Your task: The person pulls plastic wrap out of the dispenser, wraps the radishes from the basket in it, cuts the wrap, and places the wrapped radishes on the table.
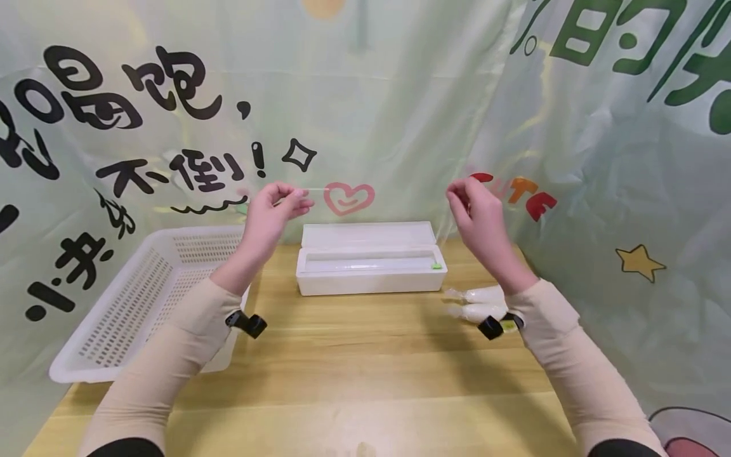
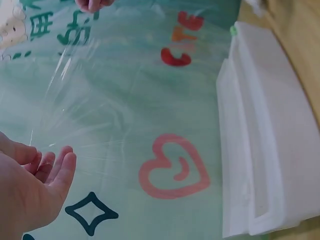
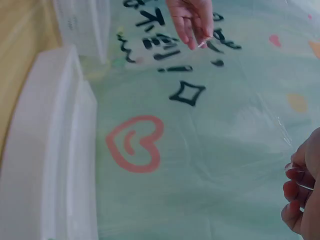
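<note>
A sheet of clear cling film (image 2: 65,75) stretches between the two hands, its creases catching light in both wrist views. My left hand (image 1: 273,212) pinches one corner between thumb and forefinger, the other fingers loosely bent. On the far side, my right hand (image 1: 478,206) pinches the opposite corner with its fingertips, best seen in the right wrist view (image 3: 305,185). Both hands are raised above a long white box (image 1: 371,284), whose lid (image 1: 368,235) stands up. A film roll (image 1: 368,263) lies inside the box, and a small green slider (image 1: 436,266) sits at its right end.
A white perforated basket (image 1: 122,317) stands on the left of the wooden table (image 1: 342,355). Two clear-wrapped white packets (image 1: 482,295) lie by the right wrist. A printed cloth (image 1: 400,127) hangs behind and to the right.
</note>
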`<move>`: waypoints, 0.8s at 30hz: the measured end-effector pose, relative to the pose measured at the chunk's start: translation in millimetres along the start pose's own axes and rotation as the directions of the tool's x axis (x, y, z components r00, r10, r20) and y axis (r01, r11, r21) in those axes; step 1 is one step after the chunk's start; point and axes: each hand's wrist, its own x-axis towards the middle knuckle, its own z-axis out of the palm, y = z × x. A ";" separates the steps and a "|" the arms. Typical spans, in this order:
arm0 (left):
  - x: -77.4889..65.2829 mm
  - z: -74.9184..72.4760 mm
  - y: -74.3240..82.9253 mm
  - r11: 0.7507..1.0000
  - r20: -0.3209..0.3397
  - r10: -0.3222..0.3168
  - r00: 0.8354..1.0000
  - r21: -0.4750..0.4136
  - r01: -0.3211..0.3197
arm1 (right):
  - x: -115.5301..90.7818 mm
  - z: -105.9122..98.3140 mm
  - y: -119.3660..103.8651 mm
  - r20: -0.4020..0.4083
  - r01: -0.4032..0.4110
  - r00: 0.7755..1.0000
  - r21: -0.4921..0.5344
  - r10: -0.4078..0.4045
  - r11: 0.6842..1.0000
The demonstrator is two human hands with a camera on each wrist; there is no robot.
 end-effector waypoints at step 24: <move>6.9 4.4 19.1 0.974 -0.037 0.218 0.975 -0.055 -0.220 | -0.2 -6.6 -13.4 -0.111 -0.041 0.992 0.143 0.058 0.989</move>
